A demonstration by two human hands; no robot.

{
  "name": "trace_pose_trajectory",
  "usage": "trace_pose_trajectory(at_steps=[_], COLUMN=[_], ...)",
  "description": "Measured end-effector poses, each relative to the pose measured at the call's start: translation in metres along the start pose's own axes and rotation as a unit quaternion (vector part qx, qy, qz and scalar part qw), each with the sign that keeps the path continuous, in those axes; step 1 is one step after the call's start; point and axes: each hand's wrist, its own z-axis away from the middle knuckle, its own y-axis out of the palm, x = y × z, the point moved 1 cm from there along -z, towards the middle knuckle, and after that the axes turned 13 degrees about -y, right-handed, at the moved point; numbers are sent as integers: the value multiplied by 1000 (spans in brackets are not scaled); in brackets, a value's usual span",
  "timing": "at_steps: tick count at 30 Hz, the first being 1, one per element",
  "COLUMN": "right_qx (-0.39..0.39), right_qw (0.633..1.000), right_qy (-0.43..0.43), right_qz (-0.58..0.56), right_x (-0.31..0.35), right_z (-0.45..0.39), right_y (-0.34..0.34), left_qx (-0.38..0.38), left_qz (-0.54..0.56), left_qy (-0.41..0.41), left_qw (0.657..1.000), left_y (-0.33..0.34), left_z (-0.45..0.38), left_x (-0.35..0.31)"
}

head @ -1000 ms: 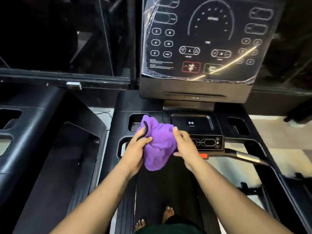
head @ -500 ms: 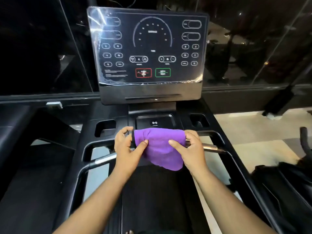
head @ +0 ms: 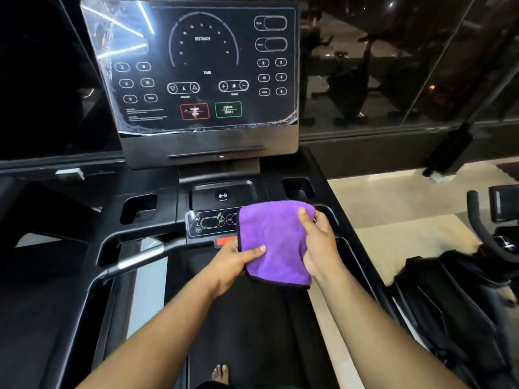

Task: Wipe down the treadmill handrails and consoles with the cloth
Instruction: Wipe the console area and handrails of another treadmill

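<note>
Purple microfibre cloth now folded flat, shifted right over the small control panel; both hands, left and right, pinch its edges, ready to wipe.

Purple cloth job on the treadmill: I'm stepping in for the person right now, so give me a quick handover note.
Left hand: grips the purple cloth at its lower left edge, thumb on top.
Right hand: grips the cloth's right edge, fingers curled over it.
Cloth: folded flat, held over the right part of the small control panel below the console.
Done: the picture cannot show which surfaces are wiped.
Left: treat the big console screen, with its wrinkled film, the left handrail and the right-side rail as still to wipe.
</note>
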Motion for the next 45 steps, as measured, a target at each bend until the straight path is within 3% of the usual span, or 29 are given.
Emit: trace_pose_trajectory(at_steps=[2, 6, 10, 14, 16, 18, 20, 22, 24, 28, 30, 32, 33, 36, 38, 43, 45], right_qx=[25, 99, 11, -11, -24, -25, 10, 124, 216, 266, 334, 389, 394, 336, 326, 519, 507], right_qw=[997, 982, 987, 914, 867, 807, 736, 714, 692, 607, 595, 601, 596, 543, 513, 539, 539], right_qy=[65, 147, 16, -96, -125, -131, -129, -123, -121, -216, -177, -118, -131, -241, -241, -62, -97], right_qz=[-38, 64, 162, 394, 481, 575, 665, 678, 678, 717, 709, 688, 687, 731, 756, 660, 666], right_x=[-6, -34, -53, -62, -60, -63, -76, -96, -117, -125, -107, -96, -96, -111, -116, -82, -86], right_z=[-7, -1, -6, -18, -25, -39, -58, -75, -77, -88, -119, -146, -149, -116, -108, -164, -161], right_y=[-16, -43, -46, -48, -48, -44, -38, -29, -25, -42, -35, -24, -23, -38, -44, -18, -20], left_qx=[-20, 8, -56, -117, -149, -175, -206, -230, -231, -204, -198, -188, -181, -165, -157, -157, -160], left_qz=[44, 18, -132, -334, -411, -508, -627, -703, -731, -774, -797, -816, -820, -833, -843, -842, -837], left_qy=[9, 12, 48, 89, 112, 135, 163, 189, 218, 253, 252, 220, 206, 184, 170, 157, 159], left_qw=[999, 1000, 988, 931, 892, 833, 733, 645, 604, 543, 512, 500, 502, 495, 485, 491, 499], left_y=[3, -6, -26, -22, -12, -4, 2, 0, -7, -25, -28, -29, -28, -29, -29, -25, -27], left_z=[-10, -31, -60, -90, -98, -108, -119, -130, -142, -152, -156, -160, -163, -165, -165, -166, -165], left_x=[-3, -4, 10, 10, 2, -7, -15, -21, -20, -17, -21, -25, -26, -29, -27, -29, -27])
